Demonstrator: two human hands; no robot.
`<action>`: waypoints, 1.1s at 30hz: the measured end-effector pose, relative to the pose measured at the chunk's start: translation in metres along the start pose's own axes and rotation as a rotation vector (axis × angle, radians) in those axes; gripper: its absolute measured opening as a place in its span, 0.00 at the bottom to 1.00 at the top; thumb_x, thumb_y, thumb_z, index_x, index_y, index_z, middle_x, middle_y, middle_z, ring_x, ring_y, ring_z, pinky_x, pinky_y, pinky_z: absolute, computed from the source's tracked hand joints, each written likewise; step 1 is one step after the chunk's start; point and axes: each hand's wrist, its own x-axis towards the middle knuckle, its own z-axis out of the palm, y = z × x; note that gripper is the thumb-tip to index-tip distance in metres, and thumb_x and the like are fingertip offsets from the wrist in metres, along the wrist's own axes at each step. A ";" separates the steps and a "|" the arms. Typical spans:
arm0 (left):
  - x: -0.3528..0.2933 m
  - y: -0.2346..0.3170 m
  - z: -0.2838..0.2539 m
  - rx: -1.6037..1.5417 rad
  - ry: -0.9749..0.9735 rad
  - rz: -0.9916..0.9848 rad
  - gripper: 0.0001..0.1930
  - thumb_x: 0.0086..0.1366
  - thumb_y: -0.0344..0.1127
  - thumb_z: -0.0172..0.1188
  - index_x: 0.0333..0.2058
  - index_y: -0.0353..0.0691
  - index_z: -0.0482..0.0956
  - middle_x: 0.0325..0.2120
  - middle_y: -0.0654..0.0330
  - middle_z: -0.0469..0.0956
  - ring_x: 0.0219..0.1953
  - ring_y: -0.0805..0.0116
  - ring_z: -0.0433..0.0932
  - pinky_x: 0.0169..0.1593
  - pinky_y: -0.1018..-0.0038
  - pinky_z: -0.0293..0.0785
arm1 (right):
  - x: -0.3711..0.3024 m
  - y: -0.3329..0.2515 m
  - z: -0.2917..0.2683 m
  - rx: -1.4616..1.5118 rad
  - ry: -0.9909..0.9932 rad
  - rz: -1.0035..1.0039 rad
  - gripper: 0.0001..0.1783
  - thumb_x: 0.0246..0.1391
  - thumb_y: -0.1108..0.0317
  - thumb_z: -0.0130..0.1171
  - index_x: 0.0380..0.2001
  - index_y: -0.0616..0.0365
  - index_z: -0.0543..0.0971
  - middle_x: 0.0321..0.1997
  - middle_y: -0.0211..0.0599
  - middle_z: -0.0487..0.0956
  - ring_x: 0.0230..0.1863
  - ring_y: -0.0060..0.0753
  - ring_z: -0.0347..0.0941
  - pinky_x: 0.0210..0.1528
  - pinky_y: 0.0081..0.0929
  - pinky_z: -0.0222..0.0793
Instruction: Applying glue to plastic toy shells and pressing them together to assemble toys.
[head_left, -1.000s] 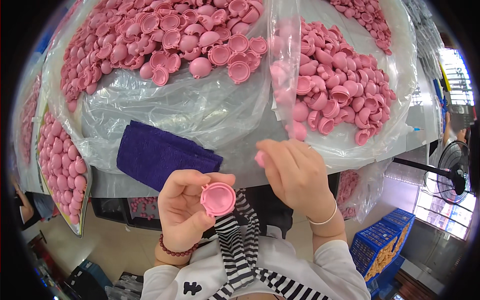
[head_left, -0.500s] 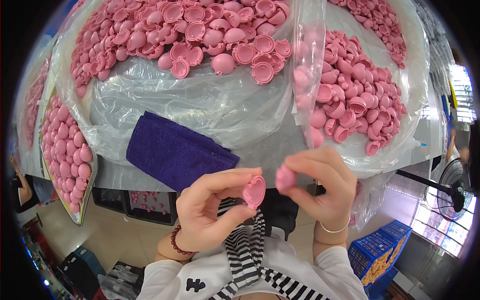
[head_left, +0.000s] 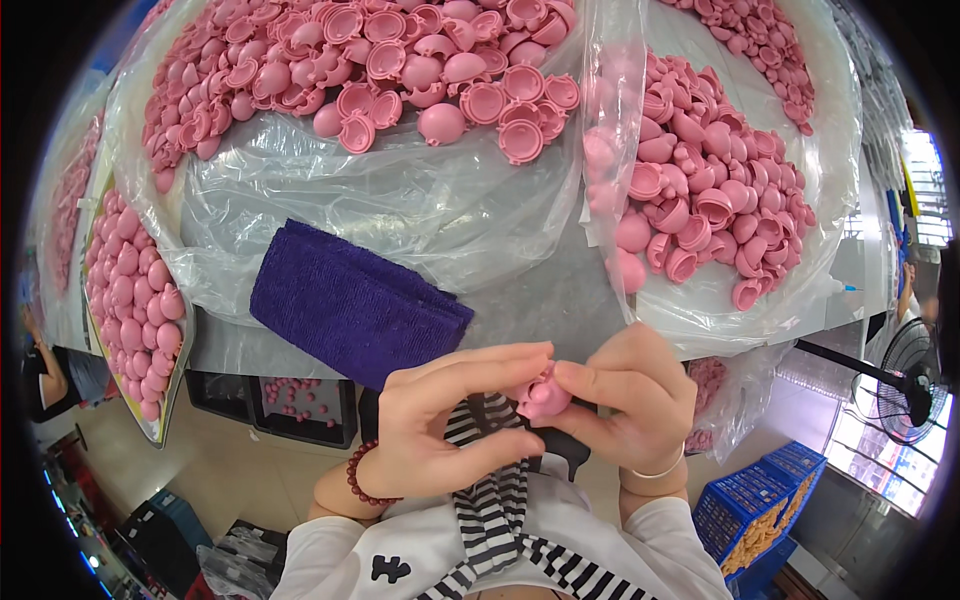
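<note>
Close in front of my body, my right hand [head_left: 630, 400] pinches a small pink plastic shell piece [head_left: 545, 396] between thumb and fingers. My left hand [head_left: 450, 415] is around its left side, with forefinger and thumb spread apart. The forefinger reaches close to the top of the piece; whether it touches cannot be made out. Whether the piece is one half shell or two halves together is hard to tell. A folded purple cloth [head_left: 355, 300] lies on the table just beyond my left hand.
A large heap of pink half shells [head_left: 385, 60] covers the far table, and another heap [head_left: 715, 200] lies on plastic sheeting at right. Rounded pink pieces fill a tray [head_left: 165, 400] at left. Blue crates [head_left: 725, 510] and a black fan [head_left: 905, 385] stand at lower right.
My hands have come together. The cup-shaped half in my left hand and the piece in my right have met; the left finger and thumb are now spread, the right still pinches.
</note>
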 end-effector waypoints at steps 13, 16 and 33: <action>-0.001 -0.011 0.002 -0.328 -0.004 -0.040 0.23 0.37 0.31 0.70 0.35 0.28 0.75 0.32 0.45 0.75 0.34 0.65 0.75 0.38 0.77 0.71 | -0.027 0.006 0.002 0.140 0.293 0.057 0.12 0.29 0.81 0.62 0.23 0.60 0.73 0.20 0.33 0.73 0.20 0.27 0.67 0.22 0.20 0.61; 0.000 -0.008 0.001 -0.335 -0.036 -0.045 0.24 0.36 0.30 0.70 0.35 0.29 0.75 0.31 0.45 0.75 0.33 0.65 0.75 0.38 0.76 0.72 | -0.035 0.012 -0.011 0.040 0.498 0.065 0.06 0.38 0.73 0.59 0.21 0.60 0.72 0.18 0.32 0.71 0.19 0.25 0.63 0.22 0.18 0.58; -0.001 0.003 -0.001 -1.143 -0.159 -0.422 0.24 0.50 0.55 0.56 0.35 0.41 0.64 0.25 0.58 0.70 0.29 0.67 0.71 0.33 0.72 0.70 | -0.118 0.153 -0.249 -0.547 0.932 0.630 0.23 0.50 0.60 0.52 0.45 0.68 0.67 0.42 0.39 0.73 0.40 0.26 0.67 0.42 0.19 0.61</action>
